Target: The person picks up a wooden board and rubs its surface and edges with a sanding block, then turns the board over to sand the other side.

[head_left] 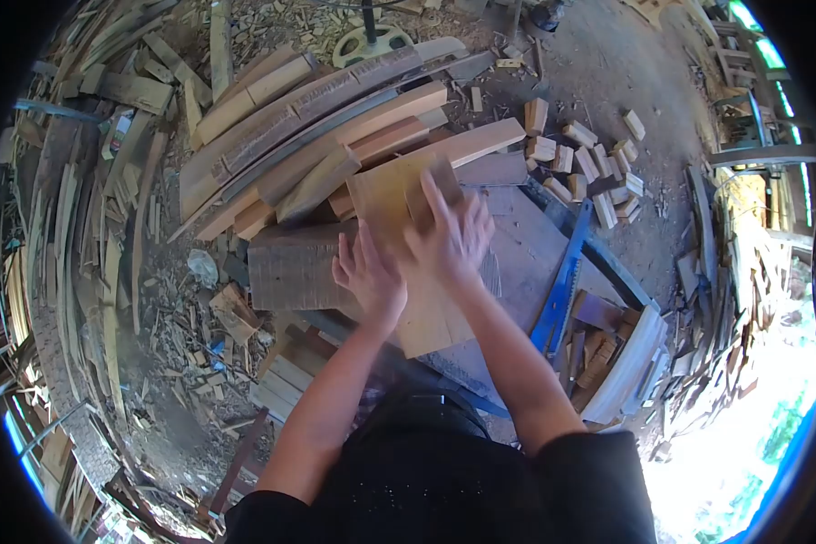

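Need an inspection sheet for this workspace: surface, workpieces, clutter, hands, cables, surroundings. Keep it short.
Surface: flat panel, partly covered by the pale board; blue saw along its right side.
Workpieces: pale board under the hands; brown piece on its far part.
Clutter: stacked planks beyond; small blocks heaped at far right.
Hands: left hand on the pale board, fingers spread; right hand over the brown piece, blurred, grip unclear.
Cables: none identifiable for certain.
Surroundings: dirt ground, scattered offcuts, bright daylight lower right.
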Motion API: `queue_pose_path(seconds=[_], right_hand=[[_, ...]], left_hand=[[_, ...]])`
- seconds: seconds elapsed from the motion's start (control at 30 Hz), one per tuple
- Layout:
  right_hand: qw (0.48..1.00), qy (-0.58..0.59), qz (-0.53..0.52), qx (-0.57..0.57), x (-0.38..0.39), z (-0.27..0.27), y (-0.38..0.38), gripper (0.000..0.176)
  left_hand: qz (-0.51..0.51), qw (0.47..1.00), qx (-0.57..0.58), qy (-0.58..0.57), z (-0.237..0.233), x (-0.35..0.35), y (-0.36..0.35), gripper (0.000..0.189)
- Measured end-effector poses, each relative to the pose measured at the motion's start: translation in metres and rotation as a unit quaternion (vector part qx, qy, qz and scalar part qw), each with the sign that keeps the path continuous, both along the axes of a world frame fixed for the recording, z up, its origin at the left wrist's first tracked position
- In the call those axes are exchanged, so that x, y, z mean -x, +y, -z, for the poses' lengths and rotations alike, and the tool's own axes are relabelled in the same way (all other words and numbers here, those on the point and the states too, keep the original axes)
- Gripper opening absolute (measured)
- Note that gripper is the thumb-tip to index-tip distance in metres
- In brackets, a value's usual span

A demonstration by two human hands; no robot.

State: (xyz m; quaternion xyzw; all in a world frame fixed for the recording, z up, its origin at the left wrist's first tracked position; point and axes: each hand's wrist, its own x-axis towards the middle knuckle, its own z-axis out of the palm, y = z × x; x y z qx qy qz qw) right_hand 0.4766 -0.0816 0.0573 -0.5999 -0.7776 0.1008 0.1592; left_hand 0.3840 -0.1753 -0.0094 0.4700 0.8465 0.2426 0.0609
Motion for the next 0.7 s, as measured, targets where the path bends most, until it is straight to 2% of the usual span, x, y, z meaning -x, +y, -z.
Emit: queue_pose_path(seconds=[0.07,0.17,0.27,0.33,0.43,0.47,0.57,0.63,0.7], right_hand=[[0.999,0.030,0.007,0.034,0.030,0.002,0.045,0.081],[1.000,0.007,-0.021,-0.013,0.011,-0.005,0.022,0.082],[0.999,-0.044,-0.020,-0.021,-0.053,0.003,-0.070,0.089],[0.993,-0.069,-0.003,0.101,-0.080,-0.002,-0.115,0.092],[0.997,-0.059,-0.007,0.059,-0.049,0.002,-0.076,0.089],[0.998,-0.057,-0.018,-0.003,-0.030,0.003,-0.050,0.088],[0.997,-0.005,-0.006,0.073,0.026,0.000,0.033,0.088],[0.993,0.009,-0.007,0.114,0.030,0.003,0.033,0.088],[0.997,-0.037,-0.031,-0.055,0.007,0.013,0.003,0.088]], left_hand=[[-0.006,1.000,-0.007,0.011,0.004,0.001,0.005,0.061],[-0.005,1.000,-0.015,0.019,0.004,0.000,0.000,0.062],[-0.013,1.000,0.000,-0.009,0.004,-0.001,-0.001,0.061],[-0.004,1.000,-0.018,-0.007,-0.002,0.001,0.000,0.061],[-0.013,1.000,-0.009,-0.013,0.002,0.000,0.000,0.061],[-0.016,1.000,-0.004,-0.012,0.004,-0.001,0.000,0.061],[-0.017,1.000,-0.017,-0.007,0.004,0.001,0.002,0.062],[-0.012,1.000,-0.018,-0.006,0.003,0.001,0.002,0.062],[-0.013,0.999,-0.037,-0.014,0.004,0.001,0.000,0.061]])
